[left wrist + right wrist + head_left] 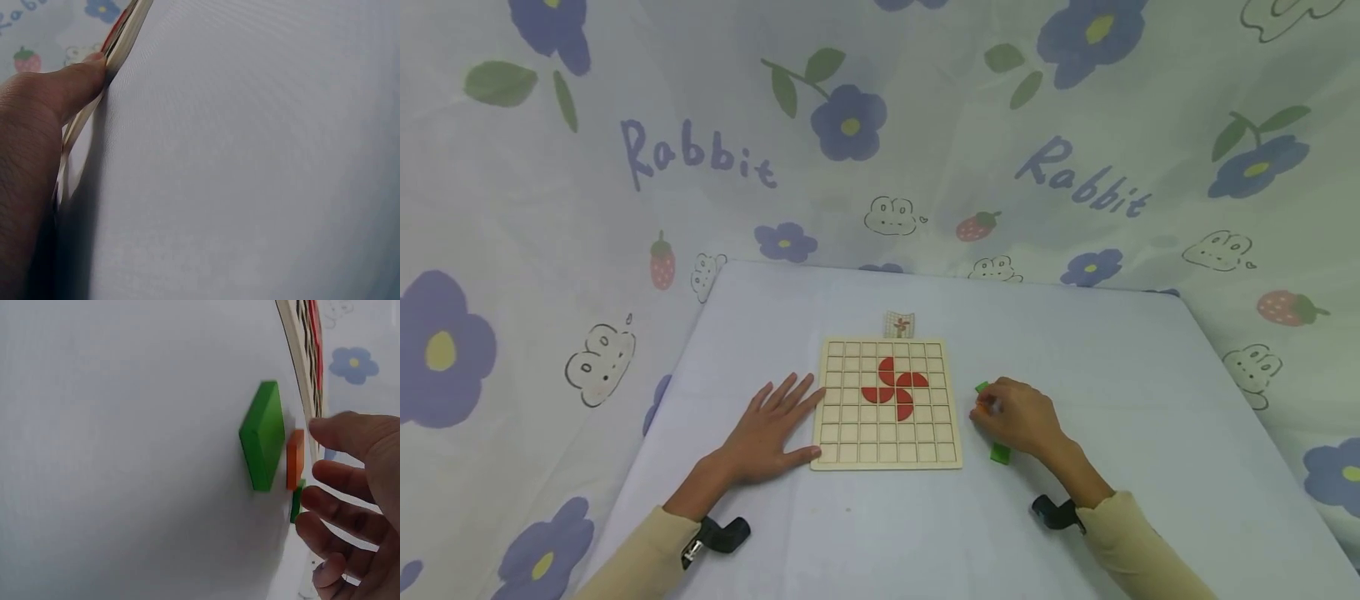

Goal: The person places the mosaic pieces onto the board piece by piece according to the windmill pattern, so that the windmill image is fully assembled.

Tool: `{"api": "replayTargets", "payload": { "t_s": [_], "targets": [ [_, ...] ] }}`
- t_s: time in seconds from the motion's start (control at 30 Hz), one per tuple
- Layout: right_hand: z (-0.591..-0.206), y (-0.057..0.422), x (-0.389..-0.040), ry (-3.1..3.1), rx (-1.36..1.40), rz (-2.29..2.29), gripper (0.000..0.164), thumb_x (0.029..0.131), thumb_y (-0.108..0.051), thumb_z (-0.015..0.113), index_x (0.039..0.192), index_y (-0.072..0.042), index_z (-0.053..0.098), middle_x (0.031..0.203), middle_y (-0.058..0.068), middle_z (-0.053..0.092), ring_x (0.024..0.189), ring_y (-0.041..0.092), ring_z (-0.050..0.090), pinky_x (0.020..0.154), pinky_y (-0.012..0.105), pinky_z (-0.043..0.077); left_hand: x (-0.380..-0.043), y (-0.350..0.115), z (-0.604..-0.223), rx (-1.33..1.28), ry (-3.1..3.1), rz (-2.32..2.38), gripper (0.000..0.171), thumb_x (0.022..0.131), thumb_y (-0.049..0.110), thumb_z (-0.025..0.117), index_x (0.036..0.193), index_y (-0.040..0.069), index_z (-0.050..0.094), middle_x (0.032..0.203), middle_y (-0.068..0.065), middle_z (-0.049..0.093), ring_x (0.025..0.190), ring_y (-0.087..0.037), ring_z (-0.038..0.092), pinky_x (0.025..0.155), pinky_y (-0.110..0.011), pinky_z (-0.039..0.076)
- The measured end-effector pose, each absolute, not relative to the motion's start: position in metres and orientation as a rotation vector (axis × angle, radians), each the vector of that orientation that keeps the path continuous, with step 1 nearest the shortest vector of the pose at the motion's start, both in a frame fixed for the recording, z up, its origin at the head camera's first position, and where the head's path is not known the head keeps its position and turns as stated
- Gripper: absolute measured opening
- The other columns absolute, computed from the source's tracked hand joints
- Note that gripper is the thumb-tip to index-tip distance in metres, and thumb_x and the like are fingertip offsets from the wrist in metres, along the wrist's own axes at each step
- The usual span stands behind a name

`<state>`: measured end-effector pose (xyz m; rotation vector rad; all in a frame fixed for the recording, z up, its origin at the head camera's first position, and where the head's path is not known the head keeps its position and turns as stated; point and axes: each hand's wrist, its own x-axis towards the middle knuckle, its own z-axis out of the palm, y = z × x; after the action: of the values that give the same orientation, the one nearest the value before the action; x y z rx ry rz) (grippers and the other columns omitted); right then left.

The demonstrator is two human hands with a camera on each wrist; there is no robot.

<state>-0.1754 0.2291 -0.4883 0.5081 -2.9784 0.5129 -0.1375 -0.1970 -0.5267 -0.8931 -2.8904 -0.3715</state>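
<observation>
Two flat green pieces (262, 439) flank an orange piece (294, 461), right grip (1021, 415) loosely parted, left grip (767, 435) spread wide.

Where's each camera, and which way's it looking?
Head: on the head, looking forward and down at the square pale wooden grid board; left hand, right hand and beige sleeves show.
Left wrist: worn there, looking at white cloth and the board's edge; left hand's thumb shows.
Right wrist: worn there, looking at flat green blocks and flat orange block; right hand's fingers show.
Shared: head and right wrist show these blocks.
</observation>
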Motion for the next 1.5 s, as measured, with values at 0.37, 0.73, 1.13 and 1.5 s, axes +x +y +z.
{"api": "replayTargets", "payload": {
  "t_s": [0.37,0.73,1.13,1.5],
  "targets": [
    [-0.492,0.255,-0.187,-3.0,0.565,0.533,0.024,0.081,-0.006,0.079,0.105,-0.004,0.075,0.122,0.013,0.066,0.114,0.035,0.059,0.09,0.05,0.051,-0.138,-0.197,-0.529,-0.896,-2.939,-0.368,0.087,0.091,0.07,0.046,0.157,0.018,0.026,0.163,-0.007,0.017,0.149,-0.031,0.009,0.115,-0.056,0.009],
    [-0.487,0.252,-0.204,-2.931,0.84,0.415,0.013,0.077,-0.006,0.083,0.088,-0.012,0.08,0.113,0.002,0.071,0.122,0.029,0.056,0.097,0.048,0.048,-0.137,-0.196,-0.53,-0.899,-2.897,-0.392,0.087,0.09,0.069,0.051,0.156,0.017,0.029,0.162,-0.009,0.021,0.148,-0.034,0.013,0.114,-0.058,0.012],
    [-0.489,0.249,-0.212,-2.75,1.1,0.453,0.015,0.072,-0.009,0.087,0.083,-0.011,0.078,0.091,-0.002,0.073,0.089,0.019,0.068,0.081,0.039,0.054,-0.138,-0.197,-0.527,-0.895,-2.887,-0.372,0.086,0.09,0.068,0.051,0.156,0.016,0.031,0.161,-0.01,0.023,0.147,-0.035,0.015,0.113,-0.059,0.014],
    [-0.491,0.239,-0.216,-2.718,1.045,0.493,0.008,0.075,-0.013,0.083,0.08,-0.014,0.076,0.086,-0.006,0.071,0.085,0.014,0.067,0.077,0.036,0.053,-0.136,-0.197,-0.525,-0.894,-2.904,-0.35,0.085,0.091,0.068,0.049,0.156,0.017,0.03,0.161,-0.009,0.022,0.147,-0.034,0.014,0.113,-0.058,0.015]
  ]
}}
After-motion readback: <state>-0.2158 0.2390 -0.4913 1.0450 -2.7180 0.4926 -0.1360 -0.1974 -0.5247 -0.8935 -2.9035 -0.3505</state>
